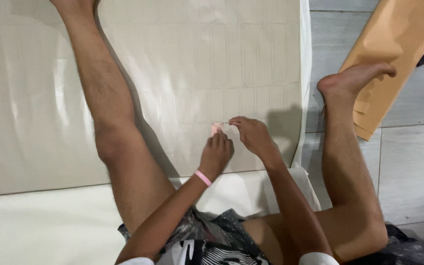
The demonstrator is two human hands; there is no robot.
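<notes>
Grey floor tiles [408, 162] carry a wide cream sheet [40, 108] ruled with faint rectangles, where a small pink template [216, 128] lies flat under the curled fingertips of the left hand [216, 154]. Beside it, the right hand [252, 136] pinches a thin pencil [225, 123] whose tip is too small to make out. Firm downward pressure should keep the outline true; tan paper [393, 54] is cut off top right.

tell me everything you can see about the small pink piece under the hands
The small pink piece is a little flat, roughly rectangular template, pale salmon pink, maybe card or plastic. It lies flat on the big cream sheet, among faint pencilled rectangles drawn in rows. The left hand presses its near edge with the fingertips. The right hand is at its right side, pinching something thin, probably a pencil, against its edge. Its lower part is hidden by fingers.
</notes>
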